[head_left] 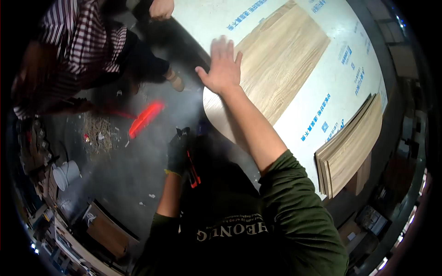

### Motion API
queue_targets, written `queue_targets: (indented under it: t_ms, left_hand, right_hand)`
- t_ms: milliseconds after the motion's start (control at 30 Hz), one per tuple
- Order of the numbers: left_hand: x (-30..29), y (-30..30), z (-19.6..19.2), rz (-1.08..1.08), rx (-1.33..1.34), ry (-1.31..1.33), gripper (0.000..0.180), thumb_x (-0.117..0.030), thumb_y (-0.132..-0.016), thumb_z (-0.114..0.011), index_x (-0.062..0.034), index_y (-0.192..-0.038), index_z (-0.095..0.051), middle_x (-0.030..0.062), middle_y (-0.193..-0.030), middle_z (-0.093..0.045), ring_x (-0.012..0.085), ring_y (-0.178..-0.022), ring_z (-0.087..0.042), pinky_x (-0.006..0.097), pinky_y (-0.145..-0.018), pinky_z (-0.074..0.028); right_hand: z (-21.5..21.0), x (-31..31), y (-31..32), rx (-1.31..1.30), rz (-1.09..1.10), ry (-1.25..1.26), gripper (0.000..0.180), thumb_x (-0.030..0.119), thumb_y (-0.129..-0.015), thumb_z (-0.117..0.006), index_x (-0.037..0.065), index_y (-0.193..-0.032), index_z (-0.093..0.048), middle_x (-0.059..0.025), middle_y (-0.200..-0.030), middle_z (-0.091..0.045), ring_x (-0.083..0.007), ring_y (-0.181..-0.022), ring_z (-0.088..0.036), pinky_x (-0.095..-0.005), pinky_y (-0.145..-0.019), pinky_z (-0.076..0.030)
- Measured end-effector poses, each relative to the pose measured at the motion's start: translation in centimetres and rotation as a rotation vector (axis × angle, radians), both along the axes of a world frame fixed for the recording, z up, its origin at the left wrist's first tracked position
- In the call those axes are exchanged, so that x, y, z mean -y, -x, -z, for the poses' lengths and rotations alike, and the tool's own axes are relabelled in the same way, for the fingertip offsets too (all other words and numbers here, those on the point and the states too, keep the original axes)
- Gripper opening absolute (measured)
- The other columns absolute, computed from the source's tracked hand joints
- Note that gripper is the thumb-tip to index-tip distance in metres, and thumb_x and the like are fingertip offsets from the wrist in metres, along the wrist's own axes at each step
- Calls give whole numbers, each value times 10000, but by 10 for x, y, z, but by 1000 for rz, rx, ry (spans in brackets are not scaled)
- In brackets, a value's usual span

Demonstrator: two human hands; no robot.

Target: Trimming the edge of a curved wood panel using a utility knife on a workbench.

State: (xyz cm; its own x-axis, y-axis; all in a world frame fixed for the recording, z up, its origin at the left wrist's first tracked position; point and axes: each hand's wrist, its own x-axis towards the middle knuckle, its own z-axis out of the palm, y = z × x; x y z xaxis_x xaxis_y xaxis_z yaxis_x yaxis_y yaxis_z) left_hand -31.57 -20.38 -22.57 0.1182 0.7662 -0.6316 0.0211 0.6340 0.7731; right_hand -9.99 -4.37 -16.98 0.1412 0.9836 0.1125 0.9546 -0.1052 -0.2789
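Observation:
My right hand [223,69], bare, lies flat with fingers spread on the near left end of a long wood-grain panel [287,53]. The fingertips are slightly blurred. That panel rests on a white, blue-printed sheet [306,108] covering the work table, and its rounded end reaches the table's left edge. Lower and to the left, my left hand [177,154] wears a dark glove and is closed round a red-and-black handled tool [194,172]. It hangs beside my dark apron, away from the panel. The tool's exact kind is hard to make out.
Several curved wood-grain panels [352,147] are stacked at the table's right edge. Another person in a patterned shirt [92,41] stands at upper left, near a blurred red broom head [147,118]. On the floor are a debris pile [99,135] and a white bucket [66,175].

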Motion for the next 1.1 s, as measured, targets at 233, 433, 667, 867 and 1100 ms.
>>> queue_targets:
  t_ms: [233,433,667,867,1100]
  left_hand:
    - [-76,-46,-35,103,106,-103,269,-267,-935,-544,-11,-944,-627,34,-745,-630,103,-563,-541,270,-512,-439]
    - [-110,-59,-74,541,-158,-413,280,-275,-830,-656,-3,-893,-636,73,-709,-616,152,-619,-543,366,-579,-434]
    - [-60,-90,-128,569,-239,-587,292,-261,-794,-688,-29,-958,-622,182,-787,-651,352,-728,-634,425,-650,-481]
    - [-45,-112,-169,598,-139,-737,311,-278,-810,-668,-19,-978,-635,201,-814,-649,367,-736,-639,422,-662,-493]
    - [-20,-134,-200,756,-277,-824,278,-263,-813,-678,-3,-902,-638,189,-736,-618,313,-659,-612,407,-603,-466]
  right_hand:
    - [-2,33,-6,-46,6,72,852,540,-854,-524,23,-1471,-246,-166,-1546,-220,-340,-1441,-164,-555,-1146,-132]
    - [-4,86,-3,-172,87,26,855,516,-846,-553,12,-1467,-251,-184,-1542,-222,-386,-1426,-181,-606,-1109,-163]
    - [-80,54,-46,-282,376,-71,894,307,-781,-583,-41,-1476,-142,-240,-1551,-126,-387,-1445,-104,-619,-1112,-141]
    - [-115,8,-143,-366,489,-140,875,250,-768,-582,-82,-1453,-150,-271,-1523,-186,-389,-1418,-206,-512,-1106,-286]
    - [-171,-22,-247,-412,702,86,596,211,-761,-579,-45,-1289,-471,-220,-1368,-465,-355,-1204,-522,-415,-982,-443]
